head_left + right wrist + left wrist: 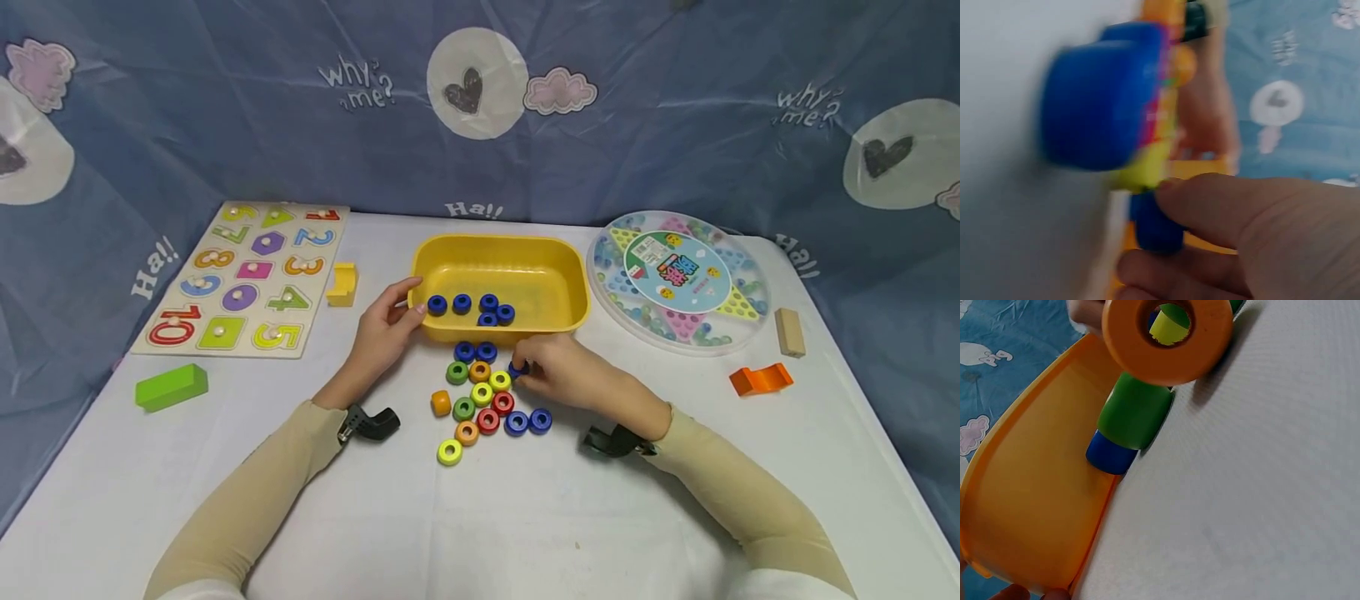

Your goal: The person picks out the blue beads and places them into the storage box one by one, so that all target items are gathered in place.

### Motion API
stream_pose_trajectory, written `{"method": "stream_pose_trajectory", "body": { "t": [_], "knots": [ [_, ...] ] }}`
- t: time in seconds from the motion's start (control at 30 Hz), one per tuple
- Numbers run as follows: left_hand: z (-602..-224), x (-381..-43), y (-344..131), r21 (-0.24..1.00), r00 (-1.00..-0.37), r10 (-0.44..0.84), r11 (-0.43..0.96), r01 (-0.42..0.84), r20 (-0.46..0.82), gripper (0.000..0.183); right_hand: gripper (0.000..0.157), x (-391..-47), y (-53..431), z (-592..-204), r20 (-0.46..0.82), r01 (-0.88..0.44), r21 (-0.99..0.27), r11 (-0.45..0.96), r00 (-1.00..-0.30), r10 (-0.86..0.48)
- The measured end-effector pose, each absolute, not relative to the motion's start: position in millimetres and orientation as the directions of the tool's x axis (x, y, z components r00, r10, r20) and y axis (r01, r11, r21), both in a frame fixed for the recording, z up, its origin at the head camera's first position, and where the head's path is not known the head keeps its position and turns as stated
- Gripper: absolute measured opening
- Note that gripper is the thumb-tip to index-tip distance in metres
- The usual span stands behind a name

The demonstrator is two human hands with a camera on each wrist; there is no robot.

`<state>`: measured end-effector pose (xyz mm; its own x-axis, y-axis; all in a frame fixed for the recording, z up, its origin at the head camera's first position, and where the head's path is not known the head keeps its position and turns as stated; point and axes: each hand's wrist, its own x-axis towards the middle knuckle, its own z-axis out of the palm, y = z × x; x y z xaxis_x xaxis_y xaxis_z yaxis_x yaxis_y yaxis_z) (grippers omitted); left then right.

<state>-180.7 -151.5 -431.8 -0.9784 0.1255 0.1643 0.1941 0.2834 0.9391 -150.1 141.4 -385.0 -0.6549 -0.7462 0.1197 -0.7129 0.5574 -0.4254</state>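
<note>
A yellow plastic tub stands upright with several blue beads inside, toward its left. My left hand holds the tub's left end, thumb at the near corner and fingers along the side. In front of the tub my right hand pinches a blue ring-shaped bead between thumb and fingers, just above or at the table. Close to that hand lie loose beads: a yellow bead, a red bead, an orange bead, a green bead and several more.
At the left lie a wooden number puzzle board, a yellow block and a green block. To the right are a round marble game box, a wooden block and an orange curved block. A printed blue cloth hangs behind.
</note>
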Motion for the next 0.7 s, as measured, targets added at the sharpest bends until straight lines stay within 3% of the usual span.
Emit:
{"method": "stream_pose_trajectory", "body": {
  "t": [0.2,0.43,0.7],
  "knots": [
    [-433,-181,-153,0.938,-0.980,0.124,0.291,0.187,0.157,0.047,0.011,-147,142,-343,0.175,-0.715,-0.483,0.506,-0.645,-0.744],
    [-431,-178,-153,0.938,-0.981,0.114,0.295,0.182,0.155,0.046,0.012,-171,132,-301,0.202,-0.661,-0.523,0.538,-0.710,-0.675],
    [-429,-180,-153,0.946,-0.985,0.114,0.285,0.158,0.130,0.047,0.013,-225,123,-328,0.101,-0.542,-0.534,0.649,-0.803,-0.587]
  ]
}}
